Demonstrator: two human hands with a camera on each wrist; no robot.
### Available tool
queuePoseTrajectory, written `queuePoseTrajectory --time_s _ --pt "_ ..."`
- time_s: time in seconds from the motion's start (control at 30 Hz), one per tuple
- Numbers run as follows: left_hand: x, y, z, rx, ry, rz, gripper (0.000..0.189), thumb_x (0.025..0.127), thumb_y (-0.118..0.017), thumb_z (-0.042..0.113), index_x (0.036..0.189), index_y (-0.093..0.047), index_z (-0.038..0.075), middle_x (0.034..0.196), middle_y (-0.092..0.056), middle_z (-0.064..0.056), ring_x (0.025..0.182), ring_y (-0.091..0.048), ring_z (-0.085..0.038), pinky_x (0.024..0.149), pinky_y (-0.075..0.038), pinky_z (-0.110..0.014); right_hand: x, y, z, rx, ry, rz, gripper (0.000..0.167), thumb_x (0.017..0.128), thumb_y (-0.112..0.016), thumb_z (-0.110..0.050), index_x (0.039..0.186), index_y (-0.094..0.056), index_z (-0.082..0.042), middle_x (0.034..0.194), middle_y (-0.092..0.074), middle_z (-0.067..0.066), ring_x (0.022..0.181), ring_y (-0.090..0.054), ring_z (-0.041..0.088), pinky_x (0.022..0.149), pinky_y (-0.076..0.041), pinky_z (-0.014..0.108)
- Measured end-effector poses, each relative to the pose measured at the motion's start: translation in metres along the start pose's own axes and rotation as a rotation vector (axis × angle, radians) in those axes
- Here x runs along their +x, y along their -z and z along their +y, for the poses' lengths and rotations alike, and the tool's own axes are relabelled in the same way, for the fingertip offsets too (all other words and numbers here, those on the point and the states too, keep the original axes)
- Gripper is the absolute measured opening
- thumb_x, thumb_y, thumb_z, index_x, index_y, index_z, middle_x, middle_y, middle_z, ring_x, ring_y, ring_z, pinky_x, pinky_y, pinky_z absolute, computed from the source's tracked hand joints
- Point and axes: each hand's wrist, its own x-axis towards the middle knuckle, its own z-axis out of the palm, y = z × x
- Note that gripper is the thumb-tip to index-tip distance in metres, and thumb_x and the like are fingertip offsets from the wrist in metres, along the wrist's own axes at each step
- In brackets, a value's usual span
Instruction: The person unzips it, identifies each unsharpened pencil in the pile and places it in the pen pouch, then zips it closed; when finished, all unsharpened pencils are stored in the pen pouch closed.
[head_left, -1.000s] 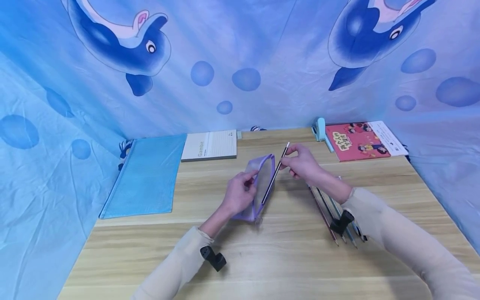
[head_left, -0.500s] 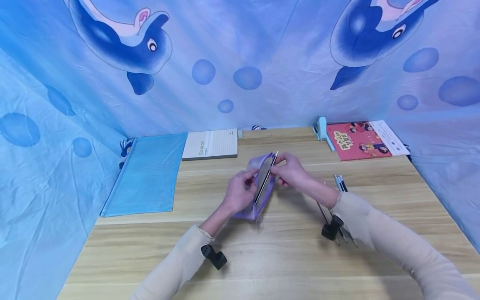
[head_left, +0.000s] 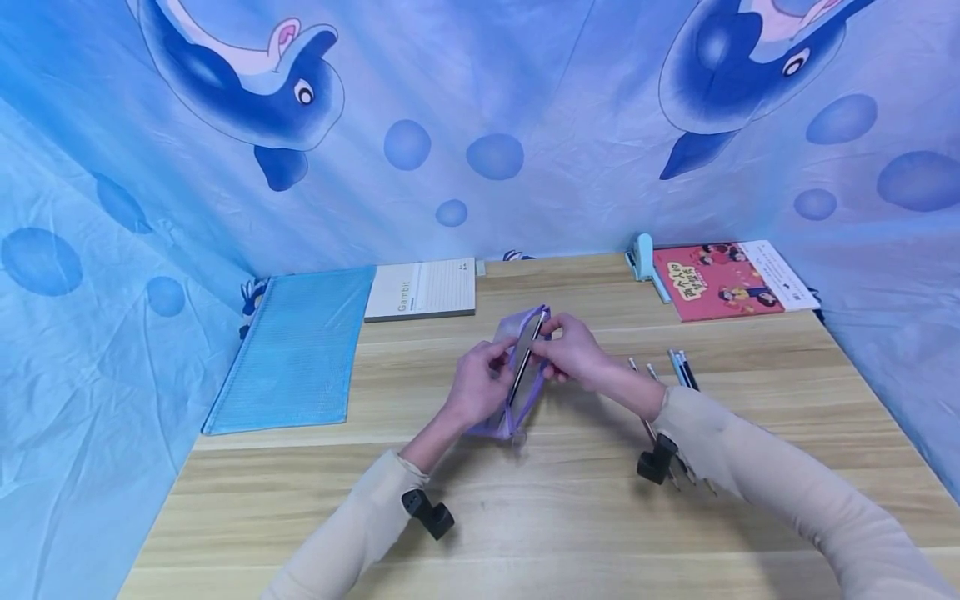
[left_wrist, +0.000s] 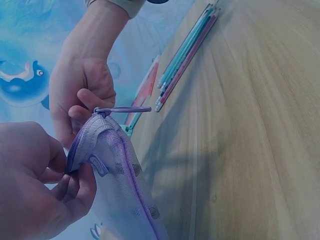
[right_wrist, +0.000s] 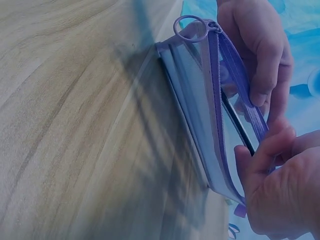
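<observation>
A see-through mesh pencil case (right_wrist: 195, 110) with purple zip edges stands on its side in mid-table, its zip undone. My left hand (head_left: 480, 383) pinches one edge of the opening between thumb and fingers. At the other side, my right hand (head_left: 576, 354) grips a dark pencil (head_left: 520, 375) near its upper end. Most of that pencil lies inside the case's mouth, as the right wrist view shows its shaft (right_wrist: 240, 125) between the zip edges. A ring-shaped zip pull (right_wrist: 191, 28) hangs at the case's near end.
Several pencils (left_wrist: 187, 55) lie right of the case, partly under my right forearm. Farther back are a blue mesh folder (head_left: 292, 350), a Gambit notebook (head_left: 422, 288), a light-blue stapler (head_left: 642, 257) and a red booklet (head_left: 716, 282). A blue dolphin curtain (head_left: 480, 100) encloses the table.
My right hand has moved left and toward me, taking the dark pencil from above the opening down into the case. The left hand keeps its place on the case's edge.
</observation>
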Motion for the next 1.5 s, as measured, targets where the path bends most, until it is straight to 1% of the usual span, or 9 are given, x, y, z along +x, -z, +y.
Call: queuePoseTrajectory --time_s 0.2,0.37,0.47,0.57,0.77,1.0,1.17,1.37,1.5 --pt "-0.001 0.002 -0.001 0.006 0.021 -0.006 0.048 0.081 -0.06 -0.013 0.129 -0.062 -0.007 0.091 -0.062 -0.015 0.083 -0.063 -0.025 0.073 -0.057 -0.023 -0.002 0.004 -0.003 -0.005 -0.006 -0.033 0.042 0.092 -0.054 0.001 0.131 -0.043 0.009 0.093 -0.071 0.024 0.046 -0.057 0.012 0.036 -0.041 0.02" --pt "-0.002 0.002 0.001 0.01 0.022 -0.004 0.047 0.082 -0.06 -0.012 0.129 -0.062 -0.007 0.091 -0.063 -0.015 0.082 -0.064 -0.026 0.071 -0.058 -0.024 -0.005 0.017 -0.004 -0.002 -0.002 -0.039 0.047 0.092 -0.054 -0.002 0.135 -0.04 0.007 0.098 -0.071 0.023 0.051 -0.059 0.014 0.038 -0.042 0.021" --pt "-0.001 0.001 0.001 0.011 0.018 0.0 0.046 0.082 -0.06 -0.012 0.128 -0.063 -0.008 0.09 -0.062 -0.014 0.082 -0.064 -0.026 0.071 -0.057 -0.023 -0.009 0.031 -0.004 -0.017 0.006 -0.037 0.045 0.094 -0.054 -0.005 0.135 -0.04 0.006 0.099 -0.07 0.023 0.055 -0.061 0.016 0.04 -0.042 0.021" --pt "-0.002 0.001 0.001 0.007 0.019 -0.003 0.046 0.082 -0.059 -0.012 0.127 -0.062 -0.008 0.09 -0.062 -0.014 0.082 -0.064 -0.026 0.071 -0.057 -0.023 -0.013 0.048 0.0 -0.066 0.021 -0.036 0.042 0.097 -0.053 -0.008 0.135 -0.041 0.006 0.101 -0.07 0.022 0.058 -0.063 0.017 0.041 -0.043 0.021" --pt "-0.004 -0.001 -0.002 0.007 0.016 -0.008 0.045 0.082 -0.06 -0.013 0.127 -0.062 -0.009 0.089 -0.062 -0.014 0.081 -0.064 -0.026 0.069 -0.057 -0.022 -0.023 0.083 0.008 -0.124 0.008 -0.041 0.041 0.1 -0.052 -0.011 0.135 -0.039 0.007 0.104 -0.069 0.024 0.062 -0.065 0.019 0.043 -0.046 0.021" --pt "0.0 0.002 -0.001 0.012 -0.046 0.024 0.043 0.08 -0.059 -0.014 0.123 -0.064 -0.011 0.087 -0.062 -0.015 0.079 -0.065 -0.028 0.068 -0.058 -0.024 -0.033 0.119 0.004 -0.18 -0.004 -0.037 0.041 0.102 -0.05 -0.013 0.135 -0.037 0.008 0.101 -0.069 0.022 0.061 -0.064 0.019 0.045 -0.047 0.022" --pt "0.002 0.002 0.0 0.008 -0.042 0.029 0.043 0.081 -0.059 -0.014 0.124 -0.064 -0.011 0.088 -0.062 -0.015 0.079 -0.065 -0.027 0.067 -0.058 -0.023 -0.038 0.135 0.006 -0.258 0.002 -0.022 0.041 0.103 -0.05 -0.014 0.134 -0.037 0.009 0.105 -0.068 0.025 0.062 -0.065 0.022 0.047 -0.05 0.026" --pt "0.001 0.003 -0.001 0.005 -0.018 0.023 0.044 0.081 -0.059 -0.014 0.125 -0.063 -0.01 0.089 -0.062 -0.015 0.08 -0.065 -0.028 0.067 -0.058 -0.023 -0.043 0.148 0.013 -0.347 -0.004 -0.031 0.04 0.101 -0.053 -0.013 0.131 -0.041 0.01 0.101 -0.069 0.023 0.064 -0.067 0.026 0.046 -0.05 0.026" --pt "0.001 0.003 -0.001 0.0 -0.016 0.022 0.044 0.082 -0.059 -0.013 0.126 -0.063 -0.009 0.089 -0.062 -0.015 0.08 -0.065 -0.028 0.068 -0.058 -0.023 -0.047 0.16 0.019 -0.392 -0.028 -0.066 0.04 0.1 -0.054 -0.012 0.131 -0.043 0.011 0.096 -0.07 0.019 0.065 -0.067 0.026 0.044 -0.047 0.025"
